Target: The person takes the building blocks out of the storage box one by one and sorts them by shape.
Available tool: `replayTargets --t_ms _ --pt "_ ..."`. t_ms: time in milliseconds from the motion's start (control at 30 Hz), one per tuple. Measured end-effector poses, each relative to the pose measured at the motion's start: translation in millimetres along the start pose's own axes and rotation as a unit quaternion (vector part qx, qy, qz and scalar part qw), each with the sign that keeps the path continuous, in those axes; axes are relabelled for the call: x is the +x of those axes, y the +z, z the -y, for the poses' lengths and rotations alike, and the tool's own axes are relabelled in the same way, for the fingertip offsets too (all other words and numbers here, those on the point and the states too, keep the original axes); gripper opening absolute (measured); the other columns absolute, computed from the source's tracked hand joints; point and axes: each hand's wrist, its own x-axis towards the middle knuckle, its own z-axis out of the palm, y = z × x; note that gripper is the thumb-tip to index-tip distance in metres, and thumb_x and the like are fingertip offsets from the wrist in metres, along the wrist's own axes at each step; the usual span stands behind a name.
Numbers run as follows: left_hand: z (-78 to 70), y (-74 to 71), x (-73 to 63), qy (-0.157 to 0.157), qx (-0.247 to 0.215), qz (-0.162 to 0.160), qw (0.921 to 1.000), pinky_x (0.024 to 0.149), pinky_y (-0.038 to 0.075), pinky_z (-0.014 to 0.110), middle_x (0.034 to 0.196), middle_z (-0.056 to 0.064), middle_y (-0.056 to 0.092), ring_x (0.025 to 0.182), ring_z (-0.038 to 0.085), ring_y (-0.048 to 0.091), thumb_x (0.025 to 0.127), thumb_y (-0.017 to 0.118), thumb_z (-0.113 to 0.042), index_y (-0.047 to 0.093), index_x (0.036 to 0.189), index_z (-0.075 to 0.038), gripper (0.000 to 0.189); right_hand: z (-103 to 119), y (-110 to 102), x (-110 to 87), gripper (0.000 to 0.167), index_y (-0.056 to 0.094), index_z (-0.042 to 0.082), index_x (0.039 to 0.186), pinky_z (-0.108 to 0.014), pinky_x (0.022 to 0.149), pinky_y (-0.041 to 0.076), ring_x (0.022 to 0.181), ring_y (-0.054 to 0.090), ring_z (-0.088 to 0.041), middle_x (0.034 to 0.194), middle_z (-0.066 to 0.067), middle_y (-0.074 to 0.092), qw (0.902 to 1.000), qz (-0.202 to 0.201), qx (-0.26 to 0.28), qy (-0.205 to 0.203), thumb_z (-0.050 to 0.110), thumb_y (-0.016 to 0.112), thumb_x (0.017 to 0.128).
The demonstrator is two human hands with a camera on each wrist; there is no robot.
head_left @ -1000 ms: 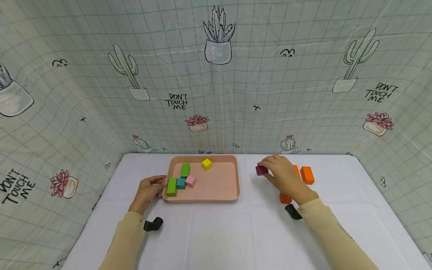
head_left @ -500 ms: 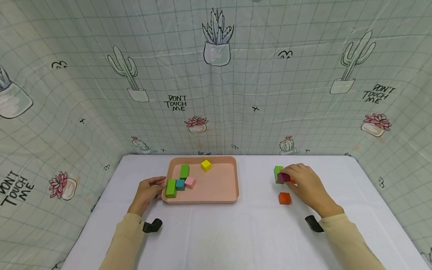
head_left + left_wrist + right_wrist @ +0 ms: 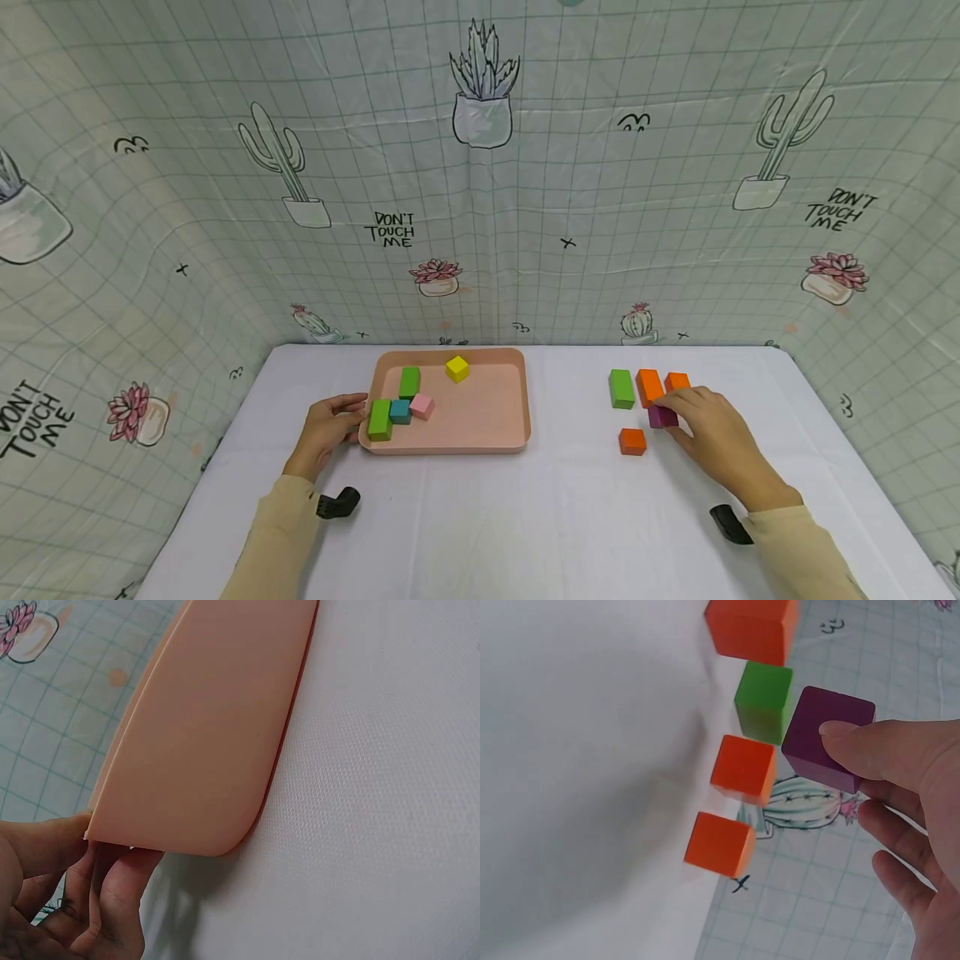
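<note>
Between thumb and fingers my right hand (image 3: 716, 437) pinches a purple block (image 3: 821, 735), held up off the table in the right wrist view. Around it on the table are a green block (image 3: 621, 388), two orange blocks, one tall (image 3: 649, 387) and one partly behind my fingers (image 3: 677, 381), and a nearer orange block (image 3: 632, 442). At the left end of a pink tray (image 3: 480, 417), my left hand (image 3: 330, 425) grips the rim, thumb on top and fingers below in the left wrist view.
Inside the tray are two green blocks (image 3: 380, 419), a teal block (image 3: 401, 412), a pink block (image 3: 422, 406) and a yellow block (image 3: 457, 368). The white table (image 3: 480, 525) ends at a patterned cloth backdrop (image 3: 570, 183).
My right hand has carried the purple block rightward, away from the tray, to the front of the orange blocks, uncovering the green block. My left hand has stayed at the tray.
</note>
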Motion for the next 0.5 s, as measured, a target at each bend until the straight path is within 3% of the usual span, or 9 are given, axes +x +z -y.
replayTargets --t_ms 333,500 --pt "0.5 -0.7 0.4 0.004 -0.003 -0.001 1.0000 0.068 0.056 0.021 0.130 0.019 0.061 0.091 0.010 0.061 0.105 0.063 -0.003 0.059 0.144 0.006 0.041 -2 1 -14.2 0.045 0.077 0.002 0.113 -0.061 0.093 0.052 0.105 0.065 -0.040 0.110 -0.016 0.075 0.9979 0.057 -0.002 0.032 -0.007 0.093 0.071" --pt "0.1 -0.6 -0.1 0.005 -0.005 0.000 1.0000 0.068 0.057 0.021 0.130 0.019 0.061 0.091 0.010 0.061 0.105 0.063 -0.003 0.058 0.144 0.007 0.041 0 6 -17.6 0.045 0.077 0.001 0.110 -0.060 0.091 0.054 0.103 0.065 -0.038 0.109 -0.015 0.074 0.9984 0.052 0.000 0.020 -0.006 0.094 0.069"
